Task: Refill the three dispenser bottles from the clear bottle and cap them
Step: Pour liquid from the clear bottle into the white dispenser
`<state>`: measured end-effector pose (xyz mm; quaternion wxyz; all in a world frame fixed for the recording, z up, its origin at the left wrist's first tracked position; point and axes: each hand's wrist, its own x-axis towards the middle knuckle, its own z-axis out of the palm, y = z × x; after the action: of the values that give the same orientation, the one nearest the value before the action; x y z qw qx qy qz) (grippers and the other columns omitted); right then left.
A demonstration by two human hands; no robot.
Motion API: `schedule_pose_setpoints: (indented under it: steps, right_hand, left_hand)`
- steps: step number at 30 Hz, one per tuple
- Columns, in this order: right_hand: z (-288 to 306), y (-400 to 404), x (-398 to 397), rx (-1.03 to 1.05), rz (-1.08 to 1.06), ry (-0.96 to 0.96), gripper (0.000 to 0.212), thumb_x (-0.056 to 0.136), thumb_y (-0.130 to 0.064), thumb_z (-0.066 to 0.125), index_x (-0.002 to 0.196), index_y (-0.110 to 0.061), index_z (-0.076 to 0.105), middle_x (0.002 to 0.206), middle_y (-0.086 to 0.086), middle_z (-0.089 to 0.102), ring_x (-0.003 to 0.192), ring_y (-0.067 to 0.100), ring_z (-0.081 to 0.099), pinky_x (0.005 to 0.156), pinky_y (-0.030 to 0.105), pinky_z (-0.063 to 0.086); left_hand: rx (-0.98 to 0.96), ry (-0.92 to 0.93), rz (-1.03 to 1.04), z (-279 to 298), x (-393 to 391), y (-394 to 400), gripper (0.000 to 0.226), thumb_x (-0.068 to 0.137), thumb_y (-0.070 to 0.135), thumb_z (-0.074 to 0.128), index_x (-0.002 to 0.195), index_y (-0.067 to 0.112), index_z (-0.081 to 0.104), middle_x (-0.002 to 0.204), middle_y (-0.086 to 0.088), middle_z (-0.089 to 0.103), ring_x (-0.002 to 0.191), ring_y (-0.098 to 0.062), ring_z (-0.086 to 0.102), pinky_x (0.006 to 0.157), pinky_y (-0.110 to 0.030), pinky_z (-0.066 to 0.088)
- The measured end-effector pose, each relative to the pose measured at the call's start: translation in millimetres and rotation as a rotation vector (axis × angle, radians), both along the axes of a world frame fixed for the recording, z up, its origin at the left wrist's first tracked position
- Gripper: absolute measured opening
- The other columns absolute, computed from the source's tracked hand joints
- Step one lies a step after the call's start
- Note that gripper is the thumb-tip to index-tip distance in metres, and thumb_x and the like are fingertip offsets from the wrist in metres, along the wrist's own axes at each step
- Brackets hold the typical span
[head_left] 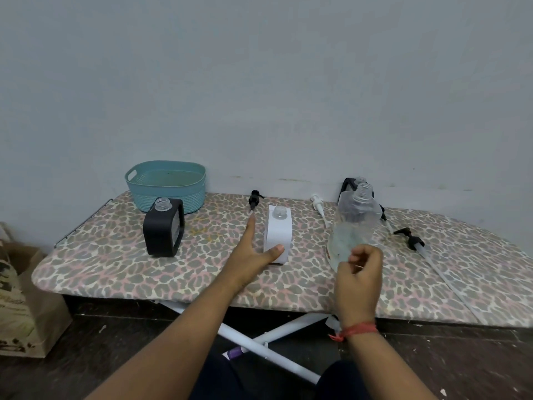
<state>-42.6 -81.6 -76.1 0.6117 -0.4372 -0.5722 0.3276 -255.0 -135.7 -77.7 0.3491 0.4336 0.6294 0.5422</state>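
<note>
The ironing board [115,272] with its leopard-print cover serves as your bench, and everything sits on it. Taking the white dispenser bottle [278,235] near the middle as your landmark: the teal basket [165,184] stands far off to its left against the wall, and the black dispenser bottle [164,228] stands to its left, nearer you than the basket, neck open. To the landmark's right stands the clear bottle [356,223], uncapped, with what looks like a shallow pool of liquid at its base. Behind the clear bottle a third dispenser bottle [350,184] is mostly hidden; only a dark edge and a neck show.

Three pumps lie loose: a black pump [253,199] just behind the landmark to its left, a white pump [317,204] behind it to its right, and another black pump [411,239] well to the right, beyond the clear bottle.

Your left hand [253,252] is spread wide, thumb touching the white bottle's lower front and index finger pointing past its left side; it has not closed on anything. Your right hand [360,272] hovers at the clear bottle's base with its fingers [356,255] loosely curled; whether they touch the bottle, I cannot tell.

None of the visible necks carries a pump, so I judge pouring has yet to start. Clamp the white bottle firmly, grip the clear one low around its body, and tip slowly so the necks nearly meet. That soft, thin wall will likely buckle under a hard squeeze.

No label or writing on the bottles can be read.
</note>
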Motion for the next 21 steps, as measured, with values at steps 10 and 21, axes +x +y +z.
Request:
schedule_pose_setpoints:
  steps: [10,21]
  right_hand:
    - [-3.3,57.2,15.5,-0.056,0.023,-0.334,0.090,0.074,-0.038,0.084,0.142,-0.018,0.028,0.145,0.005,0.033,0.128,0.021,0.041,0.099,0.035,0.041]
    - [-1.9,65.5,0.8,0.070,0.038,-0.384,0.062,0.082,-0.023,0.076,0.130,-0.027,0.037,0.114,-0.002,0.053,0.097,0.023,0.058,0.073,0.029,0.047]
  left_hand:
    - [-0.004,-0.008,-0.080,1.3,-10.1,20.6,0.140,0.051,0.065,0.094,0.155,0.059,0.000,0.164,0.009,0.031,0.131,-0.024,0.058,0.097,-0.047,0.058]
    - [0.036,0.069,-0.108,-9.9,-12.8,30.9,0.134,0.057,0.069,0.089,0.158,0.055,0.002,0.159,0.025,0.034,0.119,0.021,0.050,0.096,-0.015,0.050]
